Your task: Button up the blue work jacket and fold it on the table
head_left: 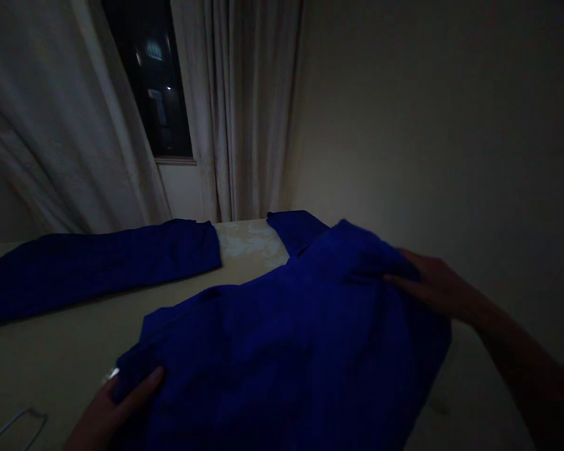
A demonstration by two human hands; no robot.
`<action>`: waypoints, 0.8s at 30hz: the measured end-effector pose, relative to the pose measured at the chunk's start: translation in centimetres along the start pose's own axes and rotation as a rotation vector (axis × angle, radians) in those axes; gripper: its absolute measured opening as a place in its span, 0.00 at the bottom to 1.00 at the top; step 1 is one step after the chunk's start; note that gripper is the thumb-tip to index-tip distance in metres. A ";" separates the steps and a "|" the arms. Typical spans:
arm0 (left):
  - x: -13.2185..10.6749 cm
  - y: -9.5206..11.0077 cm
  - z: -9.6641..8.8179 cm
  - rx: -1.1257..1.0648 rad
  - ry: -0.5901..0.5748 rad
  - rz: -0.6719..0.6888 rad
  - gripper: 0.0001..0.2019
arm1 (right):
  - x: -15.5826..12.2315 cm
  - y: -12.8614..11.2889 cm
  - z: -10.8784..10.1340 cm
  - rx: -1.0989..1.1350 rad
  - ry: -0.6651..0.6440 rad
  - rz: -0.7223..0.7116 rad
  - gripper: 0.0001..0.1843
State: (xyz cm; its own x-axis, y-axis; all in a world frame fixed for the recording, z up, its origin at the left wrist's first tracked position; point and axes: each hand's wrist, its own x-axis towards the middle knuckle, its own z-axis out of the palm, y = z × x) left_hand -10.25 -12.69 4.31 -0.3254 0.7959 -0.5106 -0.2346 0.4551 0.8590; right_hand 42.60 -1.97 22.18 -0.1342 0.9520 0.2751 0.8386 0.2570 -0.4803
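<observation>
A large dark blue garment point(282, 351) spreads between my two hands, its lower part running out of the frame. My left hand point(117, 404) pinches its left edge, thumb on top; something small and shiny shows beside the fingers. At the upper right, my right hand point(432, 282) grips the other side, with cloth bunched between thumb and fingers. Past the garment, a blue piece of cloth point(298, 228) lies on the bed; I cannot tell if it belongs to the same garment. What kind of garment this is stays unclear in the dim light.
Folded blue trousers point(103, 263) lie along the left of the pale patterned bed point(249, 241). A thin wire hanger point(28, 413) shows at the lower left corner. Light curtains point(244, 113) hang behind, beside a dark window point(155, 81). A plain wall point(427, 125) rises at right.
</observation>
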 end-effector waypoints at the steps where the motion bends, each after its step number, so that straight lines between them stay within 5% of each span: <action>1: -0.7 0.3 2.7 -0.100 -0.063 -0.009 0.39 | 3.8 -0.6 -1.9 -0.044 0.069 -0.030 0.18; 4: -2.5 1.1 12.3 -0.267 -0.303 0.106 0.35 | 15.8 -2.9 -5.2 -0.056 0.306 -0.130 0.13; 6: -3.2 0.3 18.2 -0.329 -0.453 0.133 0.34 | 22.0 -4.8 -4.2 -0.019 0.378 -0.177 0.14; 9: -3.3 -3.9 23.0 -0.309 -0.882 -0.013 0.39 | 25.7 -6.9 2.5 -0.159 0.453 0.005 0.27; 11: -2.7 -7.2 22.9 -0.162 -1.224 -0.059 0.40 | 24.7 -7.1 9.4 -0.160 0.320 0.040 0.32; 13: -1.8 -8.9 21.1 0.055 -1.374 0.032 0.33 | 22.3 -6.2 16.4 -0.127 0.094 0.048 0.34; 15: -0.3 -8.2 18.2 0.276 -1.225 0.195 0.25 | 19.6 -4.7 22.1 -0.116 -0.013 0.069 0.35; 17: 2.0 -5.4 15.1 0.469 -0.897 0.395 0.20 | 17.4 -3.6 25.5 -0.173 -0.099 0.072 0.35; 21: 9.9 2.2 10.1 0.761 -0.333 0.818 0.19 | 12.2 -3.9 26.9 -0.119 -0.275 -0.123 0.32; 24: 16.3 6.6 8.4 1.030 0.004 0.947 0.28 | 5.6 -5.3 26.7 0.048 -0.512 -0.326 0.37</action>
State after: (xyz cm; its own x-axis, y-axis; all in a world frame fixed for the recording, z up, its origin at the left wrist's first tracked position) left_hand -9.46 6.64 1.97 0.0173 0.9616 0.2738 0.8423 -0.1616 0.5142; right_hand 23.27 6.47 4.05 -0.6271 0.7788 -0.0158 0.6884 0.5446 -0.4791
